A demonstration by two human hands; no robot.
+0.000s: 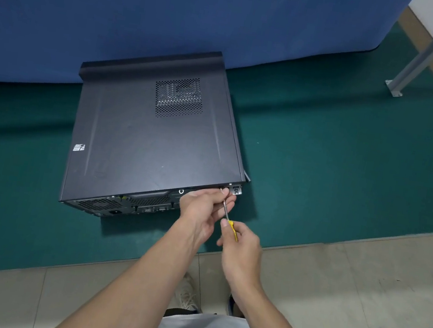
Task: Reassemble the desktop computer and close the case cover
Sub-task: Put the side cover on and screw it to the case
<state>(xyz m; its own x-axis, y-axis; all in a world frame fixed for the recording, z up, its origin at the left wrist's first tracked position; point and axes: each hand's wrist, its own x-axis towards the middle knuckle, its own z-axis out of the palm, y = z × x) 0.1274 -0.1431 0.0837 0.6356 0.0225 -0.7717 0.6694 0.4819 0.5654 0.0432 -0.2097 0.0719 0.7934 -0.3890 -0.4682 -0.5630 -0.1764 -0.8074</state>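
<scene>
green matting (321, 164) covers the floor below a blue cloth backdrop (176, 5), with pale tile (358, 295) nearer the person. the black desktop computer case (98, 204) lies on its side on the matting. its cover (131, 129) sits on top, scuffed, with a perforated vent grille (178, 97) and a small sticker (78, 147) near the left edge. the rear panel (148, 204), showing ports and a fan grille, faces the person. at the rear right corner, the left hand (203, 209) pinches the shaft of a yellow-handled screwdriver (226, 212) in its fingers. the right hand (242, 248) has its fingers curled round the handle.
</scene>
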